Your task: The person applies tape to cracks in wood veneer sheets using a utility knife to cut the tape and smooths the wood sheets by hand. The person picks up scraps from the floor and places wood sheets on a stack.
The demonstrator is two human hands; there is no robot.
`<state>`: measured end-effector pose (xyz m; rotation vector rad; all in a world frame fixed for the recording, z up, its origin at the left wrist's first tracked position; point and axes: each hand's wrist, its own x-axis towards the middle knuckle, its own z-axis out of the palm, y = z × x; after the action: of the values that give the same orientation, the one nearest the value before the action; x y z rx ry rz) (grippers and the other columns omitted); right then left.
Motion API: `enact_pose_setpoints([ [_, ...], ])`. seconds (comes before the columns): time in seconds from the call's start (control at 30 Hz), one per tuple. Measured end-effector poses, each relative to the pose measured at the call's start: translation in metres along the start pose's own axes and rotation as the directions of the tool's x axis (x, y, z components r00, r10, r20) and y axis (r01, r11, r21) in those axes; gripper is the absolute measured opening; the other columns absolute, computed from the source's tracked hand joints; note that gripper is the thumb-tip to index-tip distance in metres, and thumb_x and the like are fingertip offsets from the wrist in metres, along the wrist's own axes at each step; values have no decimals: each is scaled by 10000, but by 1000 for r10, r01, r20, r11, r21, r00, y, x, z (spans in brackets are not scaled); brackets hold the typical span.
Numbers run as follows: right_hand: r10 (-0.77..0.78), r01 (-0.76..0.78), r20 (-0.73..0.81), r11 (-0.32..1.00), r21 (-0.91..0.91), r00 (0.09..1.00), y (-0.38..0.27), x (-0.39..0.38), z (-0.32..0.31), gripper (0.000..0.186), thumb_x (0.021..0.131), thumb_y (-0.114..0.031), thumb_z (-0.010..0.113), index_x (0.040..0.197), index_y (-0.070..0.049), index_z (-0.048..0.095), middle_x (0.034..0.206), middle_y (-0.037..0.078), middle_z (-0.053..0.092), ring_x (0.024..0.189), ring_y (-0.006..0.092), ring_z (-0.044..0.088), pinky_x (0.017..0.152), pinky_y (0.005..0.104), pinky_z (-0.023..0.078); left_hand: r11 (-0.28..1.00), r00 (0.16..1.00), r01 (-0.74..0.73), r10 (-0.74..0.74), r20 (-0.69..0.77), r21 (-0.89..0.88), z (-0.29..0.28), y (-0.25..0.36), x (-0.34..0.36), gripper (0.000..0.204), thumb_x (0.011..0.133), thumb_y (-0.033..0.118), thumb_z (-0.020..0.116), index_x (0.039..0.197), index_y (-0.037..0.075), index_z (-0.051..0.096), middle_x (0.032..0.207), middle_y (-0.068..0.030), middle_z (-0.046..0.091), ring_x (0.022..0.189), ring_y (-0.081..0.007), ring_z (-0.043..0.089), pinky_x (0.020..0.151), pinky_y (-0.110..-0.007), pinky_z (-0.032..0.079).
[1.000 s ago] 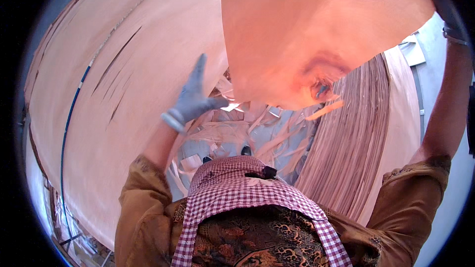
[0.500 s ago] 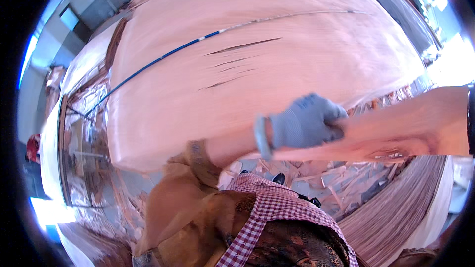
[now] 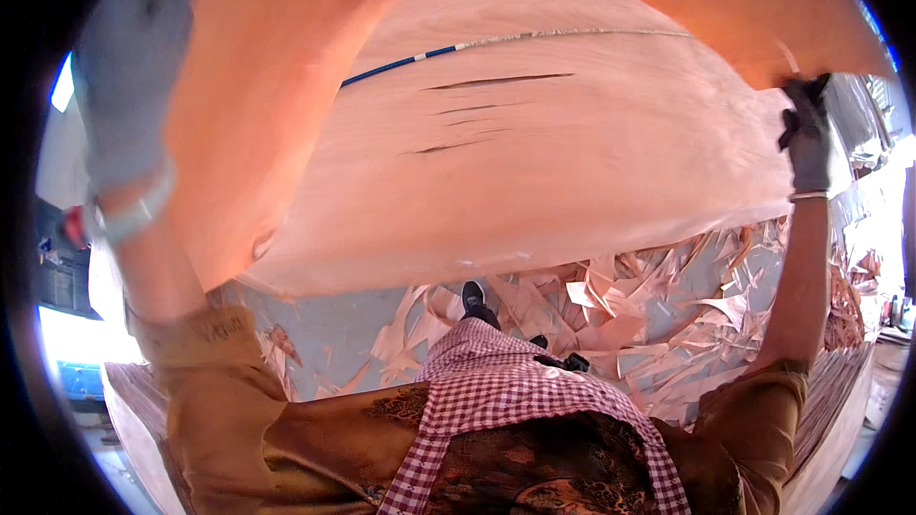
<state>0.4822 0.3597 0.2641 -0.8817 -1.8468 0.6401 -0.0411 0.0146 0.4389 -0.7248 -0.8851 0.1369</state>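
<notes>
A thin, flexible sheet of reddish-brown wood veneer (image 3: pixel 258 105) is raised in front of me, arching between my two hands. At the far left my left hand (image 3: pixel 134 76), in a blurred grey-blue glove, grips its side. My right hand (image 3: pixel 809 138), in a grey glove with dark fingers, is closed on its lower right corner. Beneath the sheet lies a broad stack of pale pink veneer (image 3: pixel 572 172), with several dark splits in its top sheet. Across that stack runs a thin blue and white rod (image 3: pixel 401 62), its left part hidden by the raised sheet.
Torn veneer scraps (image 3: pixel 611 315) litter the grey floor (image 3: pixel 334 334) between me and the stack. At the lower right stands another veneer pile (image 3: pixel 844 391), with a similar one (image 3: pixel 138 401) at the lower left. My checked apron (image 3: pixel 515 372) and one shoe (image 3: pixel 472 294) show below.
My left hand has swung from the middle right to the far upper left, carrying its end of the veneer sheet across the stack. My right hand has come into view, holding the other end.
</notes>
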Motion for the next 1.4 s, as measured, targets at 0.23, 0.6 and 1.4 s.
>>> enact_pose_setpoints([
  [0.23, 596, -615, 154, 750, 241, 788, 102, -37, 86, 376, 862, -258, 570, 1228, -176, 541, 1084, 13, 596, 918, 127, 603, 485, 191, 345, 565, 652, 331, 443, 616, -756, -80, 177, -107, 410, 772, 144, 560, 1180, 129, 528, 973, -24, 582, 806, -197, 593, 608, -352, 445],
  [0.6, 692, -806, 509, 592, 8, 513, 22, -119, 241, 214, 818, -65, 573, 1023, -22, 612, 959, 65, 642, 755, 91, 610, 461, 193, 395, 289, 143, 656, 860, 490, -698, -94, 309, -188, 379, 808, 85, 530, 1179, 158, 564, 1069, -37, 622, 866, -224, 614, 723, -367, 493],
  [1.4, 83, 258, 705, 896, -362, 704, 53, -72, 315, 153, 774, -137, 624, 914, -79, 604, 971, 81, 580, 922, 301, 561, 754, 409, 478, 465, 90, 816, 485, 870, -344, -60, 253, -304, 139, 805, 144, 578, 923, 163, 650, 915, -15, 655, 861, -228, 611, 729, -379, 460],
])
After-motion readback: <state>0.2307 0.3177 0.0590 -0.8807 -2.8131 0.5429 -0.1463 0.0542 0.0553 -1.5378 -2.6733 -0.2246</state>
